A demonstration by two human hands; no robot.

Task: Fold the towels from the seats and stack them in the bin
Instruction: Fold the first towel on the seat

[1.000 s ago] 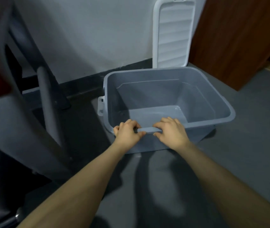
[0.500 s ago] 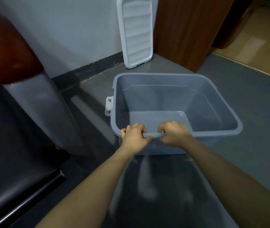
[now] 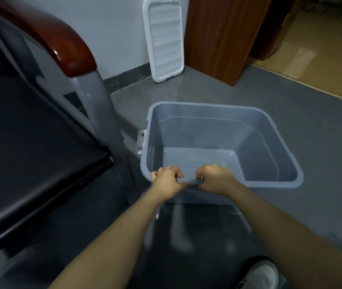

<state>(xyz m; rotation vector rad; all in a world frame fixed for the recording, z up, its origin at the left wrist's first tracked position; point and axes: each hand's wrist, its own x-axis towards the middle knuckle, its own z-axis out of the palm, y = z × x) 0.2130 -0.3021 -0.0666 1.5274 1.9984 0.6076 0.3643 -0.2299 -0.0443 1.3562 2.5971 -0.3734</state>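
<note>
A grey-blue plastic bin (image 3: 274,130) stands on the grey floor, open on top and with nothing inside it. My left hand (image 3: 167,181) and my right hand (image 3: 214,179) both grip its near rim side by side, fingers curled over the edge into the bin. A black seat (image 3: 30,147) with a dark red armrest (image 3: 61,42) and a grey metal leg (image 3: 105,113) fills the left side. No towel shows in this view.
The bin's white lid (image 3: 163,38) leans upright against the white wall at the back. A brown wooden panel (image 3: 224,34) stands right of it. My light shoe (image 3: 259,274) shows at the bottom right. Tan flooring lies beyond the grey floor at far right.
The bin has come away from the wall and lid, toward me along the floor beside the seat, with both hands keeping their grip on its near rim. The view has tilted down.
</note>
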